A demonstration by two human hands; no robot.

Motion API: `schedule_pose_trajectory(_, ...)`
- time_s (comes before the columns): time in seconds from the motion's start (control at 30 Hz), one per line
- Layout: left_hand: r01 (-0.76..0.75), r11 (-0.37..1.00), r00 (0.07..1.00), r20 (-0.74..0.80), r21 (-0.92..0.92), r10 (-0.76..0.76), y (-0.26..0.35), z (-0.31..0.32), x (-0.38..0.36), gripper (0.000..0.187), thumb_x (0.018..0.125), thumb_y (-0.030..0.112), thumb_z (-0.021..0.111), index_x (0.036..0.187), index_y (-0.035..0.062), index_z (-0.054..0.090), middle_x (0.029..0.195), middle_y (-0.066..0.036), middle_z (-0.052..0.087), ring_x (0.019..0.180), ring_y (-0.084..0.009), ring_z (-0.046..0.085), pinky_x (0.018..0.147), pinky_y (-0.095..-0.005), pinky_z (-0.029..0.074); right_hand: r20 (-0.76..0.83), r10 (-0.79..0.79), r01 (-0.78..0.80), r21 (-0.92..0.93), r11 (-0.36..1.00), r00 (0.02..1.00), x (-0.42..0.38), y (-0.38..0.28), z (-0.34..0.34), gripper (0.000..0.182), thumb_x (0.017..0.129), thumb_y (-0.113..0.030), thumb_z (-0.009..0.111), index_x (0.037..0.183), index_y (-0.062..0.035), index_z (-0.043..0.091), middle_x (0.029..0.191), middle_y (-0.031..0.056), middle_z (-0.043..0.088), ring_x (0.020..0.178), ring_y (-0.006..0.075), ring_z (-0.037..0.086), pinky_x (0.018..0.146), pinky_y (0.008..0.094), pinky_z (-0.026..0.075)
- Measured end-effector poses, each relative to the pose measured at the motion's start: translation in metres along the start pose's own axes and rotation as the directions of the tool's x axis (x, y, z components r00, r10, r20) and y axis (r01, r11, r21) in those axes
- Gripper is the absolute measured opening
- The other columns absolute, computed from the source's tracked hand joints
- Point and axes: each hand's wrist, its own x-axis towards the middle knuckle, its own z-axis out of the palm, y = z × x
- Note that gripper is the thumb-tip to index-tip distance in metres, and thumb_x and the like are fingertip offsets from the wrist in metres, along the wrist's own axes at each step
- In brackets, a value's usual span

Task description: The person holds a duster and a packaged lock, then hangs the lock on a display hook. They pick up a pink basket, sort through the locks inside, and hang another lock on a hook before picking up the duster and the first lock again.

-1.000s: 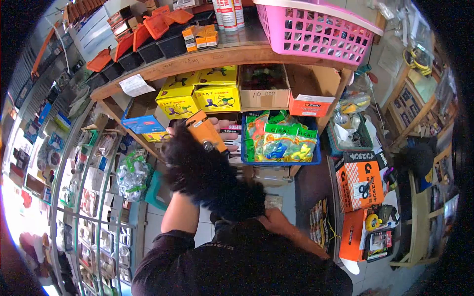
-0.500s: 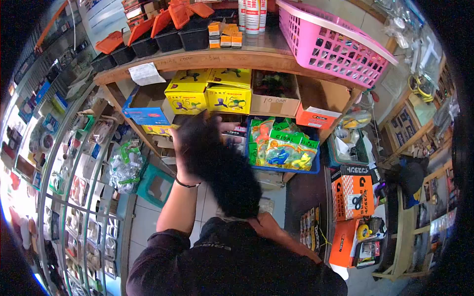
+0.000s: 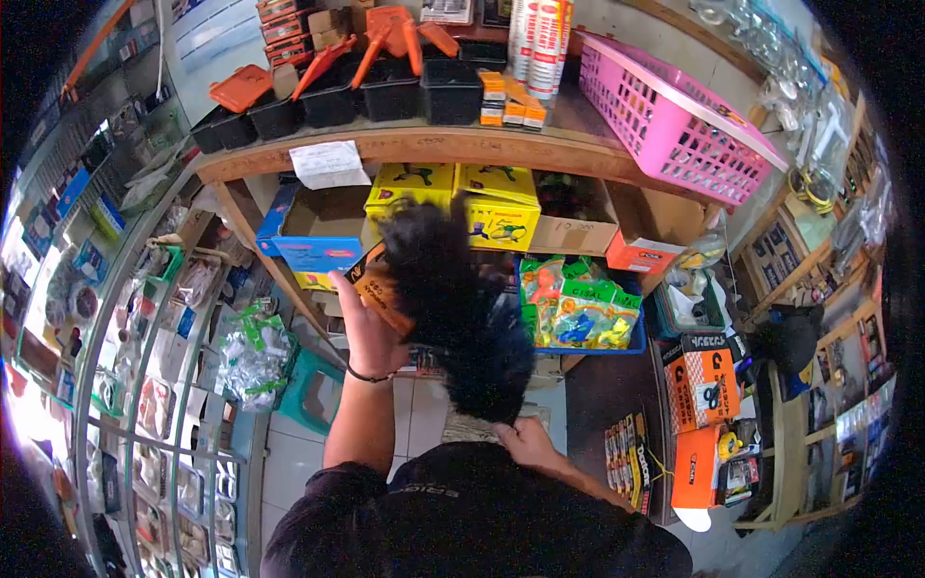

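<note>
My left hand [image 3: 371, 332], with a dark band at the wrist, is raised in front of the shelf. It grips an orange-and-black box [image 3: 378, 294], its thumb along the near side; the other fingers are hidden. My right hand [image 3: 530, 446] is low in front of my chest, closed at the lower end of a black feather duster [image 3: 482, 337]. The duster slants up to the left, and its feathers cover part of the box. Behind them stand yellow boxes [image 3: 501, 212] and a blue box [image 3: 318, 246] on the shelf.
A wooden shelf [image 3: 434, 144] carries black bins [image 3: 390, 91], sealant tubes [image 3: 541, 48] and a pink basket [image 3: 674, 120]. Beneath it, a blue tray [image 3: 631, 342] holds colourful packets. A glass display case [image 3: 173, 424] stands left, near a teal stool [image 3: 313, 385]. Orange boxes [image 3: 696, 467] are stacked right.
My left hand, seen with fingers spread behind the duster before, now holds the orange-and-black box. The view has shifted, so the shelf sits lower and further right. My right hand keeps the duster.
</note>
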Motion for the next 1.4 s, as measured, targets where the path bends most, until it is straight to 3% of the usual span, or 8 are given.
schedule_pose_trajectory(0.2, 0.126, 0.973, 0.842, 0.498, 0.191, -0.207, 0.034, -0.064, 0.020, 0.066, 0.082, 0.057, 0.030, 0.121, 0.0045, 0.036, 0.108, -0.021, 0.049, 0.092, -0.0370, 0.051, 0.077, -0.0498, 0.044, 0.082, 0.016, -0.009, -0.085, 0.996, 0.997, 0.009, -0.011, 0.026, 0.041, 0.079, -0.030, 0.052, 0.057, 0.0041, 0.047, 0.051, 0.0234, 0.046, 0.051, 0.0385, 0.050, 0.046, 0.0422, 0.038)
schedule_pose_trajectory(0.33, -0.023, 0.970, 1.000, -0.008, 0.242, 0.026, 0.028, -0.030, 0.003, 0.063, 0.084, 0.054, 0.027, 0.120, 0.0043, 0.040, 0.114, -0.017, 0.048, 0.101, -0.0327, 0.049, 0.087, -0.0443, 0.039, 0.105, 0.114, -0.110, -0.047, 0.993, 0.988, 0.009, -0.030, 0.031, 0.041, 0.078, -0.032, 0.053, 0.059, 0.0044, 0.049, 0.053, 0.0230, 0.047, 0.050, 0.0378, 0.050, 0.046, 0.0411, 0.039)
schedule_pose_trajectory(0.43, 0.338, 0.923, 0.629, 0.685, 0.185, -0.368, 0.033, -0.059, 0.029, 0.061, 0.084, 0.054, 0.027, 0.120, 0.0054, 0.039, 0.114, -0.017, 0.048, 0.101, -0.0339, 0.049, 0.086, -0.0457, 0.040, 0.062, 0.022, -0.015, -0.117, 0.993, 0.998, 0.020, -0.056, 0.021, 0.044, 0.079, -0.032, 0.054, 0.055, 0.0042, 0.048, 0.052, 0.0223, 0.048, 0.048, 0.0362, 0.050, 0.044, 0.0400, 0.038)
schedule_pose_trajectory(0.57, 0.016, 0.991, 0.998, 0.061, 0.131, -0.025, 0.033, -0.036, 0.012, 0.057, 0.084, 0.050, 0.030, 0.116, 0.0041, 0.039, 0.109, -0.020, 0.049, 0.093, -0.0300, 0.053, 0.087, -0.0382, 0.039, -0.004, 0.149, -0.149, -0.033, 0.988, 0.989, 0.011, -0.037, 0.032, 0.041, 0.079, -0.029, 0.055, 0.054, 0.0037, 0.048, 0.053, 0.0226, 0.048, 0.047, 0.0370, 0.050, 0.042, 0.0420, 0.037)
schedule_pose_trajectory(1.0, 0.233, 0.956, 0.651, 0.701, 0.180, -0.291, 0.042, -0.059, 0.032, 0.064, 0.085, 0.054, 0.023, 0.122, 0.0041, 0.037, 0.118, -0.013, 0.046, 0.105, -0.0306, 0.047, 0.090, -0.0405, 0.037, -0.017, -0.083, 0.079, -0.186, 0.979, 0.996, 0.012, -0.036, 0.024, 0.041, 0.083, -0.029, 0.049, 0.057, 0.0038, 0.051, 0.045, 0.0173, 0.043, 0.038, 0.0202, 0.044, 0.040, 0.0350, 0.036)
schedule_pose_trajectory(1.07, 0.038, 0.999, 0.985, 0.167, -0.024, -0.034, 0.034, -0.049, 0.017, 0.061, 0.086, 0.053, 0.025, 0.120, 0.0033, 0.039, 0.116, -0.013, 0.047, 0.101, -0.0308, 0.049, 0.085, -0.0405, 0.042, -0.031, 0.085, -0.087, -0.075, 0.993, 0.996, 0.014, -0.056, 0.010, 0.041, 0.083, -0.028, 0.050, 0.057, 0.0036, 0.051, 0.046, 0.0182, 0.044, 0.038, 0.0228, 0.046, 0.040, 0.0362, 0.036)
schedule_pose_trajectory(1.27, 0.185, 0.975, 0.766, 0.603, 0.124, -0.222, 0.044, -0.083, 0.026, 0.056, 0.086, 0.048, 0.033, 0.119, 0.0031, 0.038, 0.116, -0.015, 0.046, 0.100, -0.0322, 0.050, 0.081, -0.0410, 0.045, 0.074, -0.073, 0.084, -0.164, 0.983, 0.995, 0.010, -0.050, 0.013, 0.041, 0.082, -0.029, 0.052, 0.057, 0.0036, 0.053, 0.046, 0.0179, 0.046, 0.039, 0.0214, 0.048, 0.039, 0.0341, 0.037)
schedule_pose_trajectory(1.4, 0.080, 0.889, 0.989, 0.149, -0.451, -0.013, 0.042, -0.083, 0.016, 0.057, 0.084, 0.047, 0.033, 0.119, 0.0018, 0.035, 0.117, -0.026, 0.042, 0.102, -0.0438, 0.045, 0.076, -0.0595, 0.040, 0.222, 0.074, 0.001, -0.323, 0.947, 0.972, 0.014, -0.047, 0.008, 0.040, 0.081, -0.027, 0.054, 0.057, 0.0049, 0.051, 0.048, 0.0180, 0.046, 0.038, 0.0221, 0.048, 0.039, 0.0347, 0.036)
